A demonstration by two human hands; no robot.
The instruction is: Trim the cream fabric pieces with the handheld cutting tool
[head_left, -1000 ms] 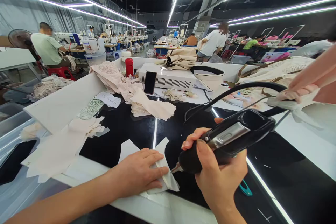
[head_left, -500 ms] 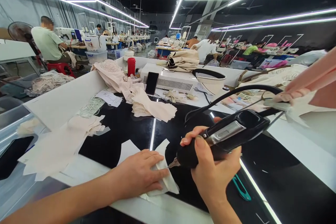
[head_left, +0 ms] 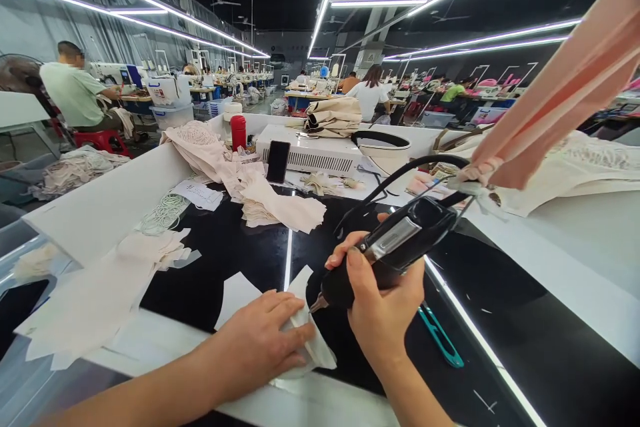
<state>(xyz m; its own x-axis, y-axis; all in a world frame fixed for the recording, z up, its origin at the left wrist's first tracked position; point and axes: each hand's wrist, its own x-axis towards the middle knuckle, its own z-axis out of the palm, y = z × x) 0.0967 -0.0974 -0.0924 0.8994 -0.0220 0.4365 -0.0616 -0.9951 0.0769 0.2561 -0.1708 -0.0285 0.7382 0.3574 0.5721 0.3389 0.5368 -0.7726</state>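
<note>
My left hand (head_left: pixel 273 333) lies with fingers outstretched on a pale piece of fabric (head_left: pixel 320 345), pressing it near the table's front edge. A white, pointed piece (head_left: pixel 237 297) shows beside that hand, partly hidden under it. My right hand (head_left: pixel 383 307) is wrapped round a black corded hand tool (head_left: pixel 393 240) with a silver panel and a narrow metal tip. The tip is at the fabric's right edge, just beyond my left fingertips; whether it touches, I cannot tell. A knotted pink cloth strip (head_left: pixel 545 107) holds up the tool's rear end.
Stacked cream fabric pieces (head_left: pixel 280 200) and more cut pieces (head_left: pixel 100 287) lie on the table. A teal thread snipper (head_left: pixel 441 337) rests right of my right wrist. Behind stand a phone (head_left: pixel 277 161), a red bottle (head_left: pixel 239 133) and a white vented box (head_left: pixel 310 153). People sit at sewing machines beyond.
The view has turned slightly right. The tool's rear end has swung left, and its tip sits a little farther from my left fingertips along the fabric edge. My left hand stays on the fabric.
</note>
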